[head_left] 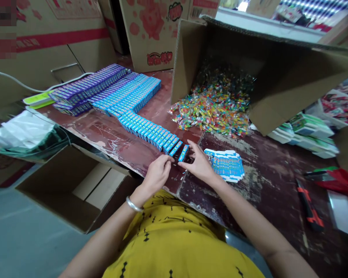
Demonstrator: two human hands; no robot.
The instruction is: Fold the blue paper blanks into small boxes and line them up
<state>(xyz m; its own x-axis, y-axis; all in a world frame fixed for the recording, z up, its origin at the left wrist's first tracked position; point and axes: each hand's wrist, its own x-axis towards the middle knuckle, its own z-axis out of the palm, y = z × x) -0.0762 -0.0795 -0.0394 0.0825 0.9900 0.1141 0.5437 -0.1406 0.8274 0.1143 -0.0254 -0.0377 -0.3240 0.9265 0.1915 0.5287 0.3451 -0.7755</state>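
Between the thumb and fingers of my right hand [197, 162] stands a small blue candy box [183, 153], gripped at its two ends. My left hand [159, 172] is closed beside the near end of a row of blue boxes [147, 129]; its fingertips are by the last box, and whether they pinch anything is hidden. The held box sits a little apart from that row. Right of my right hand lies a fanned stack of flat blue cartons [227, 166]. Beyond the row, wrapped colourful candies [217, 104] spill from a large cardboard box [188, 58] lying on its side.
Purple boxes [87, 87] are stacked at the back left, beside more blue ones [133, 92]. An open carton [60, 193] stands below the table's left edge. A red-and-black cutter [309, 208] lies at right, near green-and-white packs [310, 129].
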